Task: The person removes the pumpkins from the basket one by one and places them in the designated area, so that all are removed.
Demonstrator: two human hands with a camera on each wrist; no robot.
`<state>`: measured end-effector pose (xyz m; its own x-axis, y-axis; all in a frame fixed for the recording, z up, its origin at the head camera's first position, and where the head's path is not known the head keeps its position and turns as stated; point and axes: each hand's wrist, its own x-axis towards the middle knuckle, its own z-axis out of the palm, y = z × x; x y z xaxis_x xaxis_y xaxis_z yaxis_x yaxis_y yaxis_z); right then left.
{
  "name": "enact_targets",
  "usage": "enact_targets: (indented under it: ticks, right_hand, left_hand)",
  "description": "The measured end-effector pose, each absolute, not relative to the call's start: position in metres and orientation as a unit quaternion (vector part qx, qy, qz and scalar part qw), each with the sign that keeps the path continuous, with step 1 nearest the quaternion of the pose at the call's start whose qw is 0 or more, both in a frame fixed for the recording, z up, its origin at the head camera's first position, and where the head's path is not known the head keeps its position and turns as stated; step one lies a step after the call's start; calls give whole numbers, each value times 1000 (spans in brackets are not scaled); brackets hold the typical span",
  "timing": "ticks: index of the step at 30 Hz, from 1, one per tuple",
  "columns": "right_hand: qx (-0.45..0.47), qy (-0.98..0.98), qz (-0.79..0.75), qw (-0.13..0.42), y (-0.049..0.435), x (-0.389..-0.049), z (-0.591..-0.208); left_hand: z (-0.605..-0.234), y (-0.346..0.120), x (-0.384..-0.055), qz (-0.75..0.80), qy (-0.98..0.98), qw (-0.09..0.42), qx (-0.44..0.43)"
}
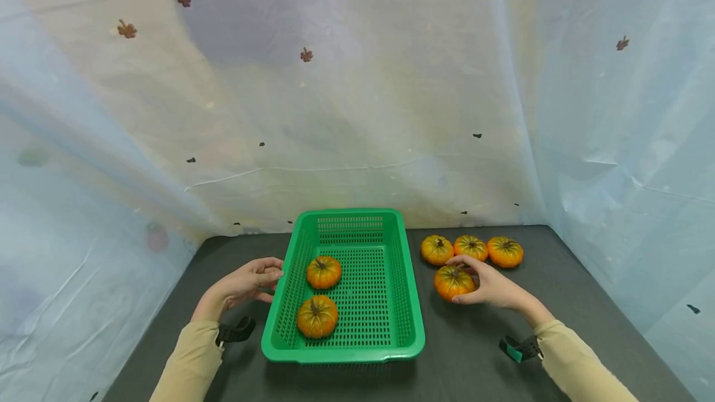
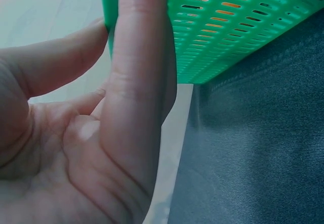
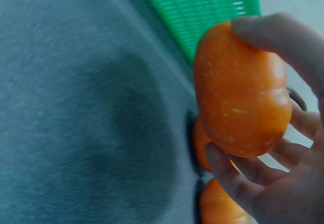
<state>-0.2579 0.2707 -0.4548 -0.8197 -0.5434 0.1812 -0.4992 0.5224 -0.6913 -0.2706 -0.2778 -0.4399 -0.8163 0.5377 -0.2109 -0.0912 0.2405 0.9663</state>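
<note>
My right hand (image 1: 491, 284) grips a small orange pumpkin (image 1: 454, 283) between thumb and fingers, to the right of a green plastic basket (image 1: 414, 303). In the right wrist view this pumpkin (image 3: 240, 92) is held above the dark tabletop, its smooth orange side showing. At the basket's left side, my left hand (image 1: 248, 281) holds the rim; the left wrist view has the thumb and fingers about the green edge (image 2: 109, 1). Inside the basket, along its left side, sit two pumpkins, one farther back (image 1: 323, 272) and one nearer (image 1: 317, 316).
Three more pumpkins stand in a row at the back right of the dark table (image 1: 458, 352): left (image 1: 437, 250), middle (image 1: 470, 245) and right (image 1: 505, 252). Pale plastic sheeting (image 1: 357, 110) with small leaf shapes hangs behind and at both sides.
</note>
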Motion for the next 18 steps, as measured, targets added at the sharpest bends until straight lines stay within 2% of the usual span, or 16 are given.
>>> enact_targets:
  ticks: [18]
  right_hand:
    - [-272,871,-410,2,270,-264,-480]
  left_hand:
    - [-438,-276,-268,602,739,261,156]
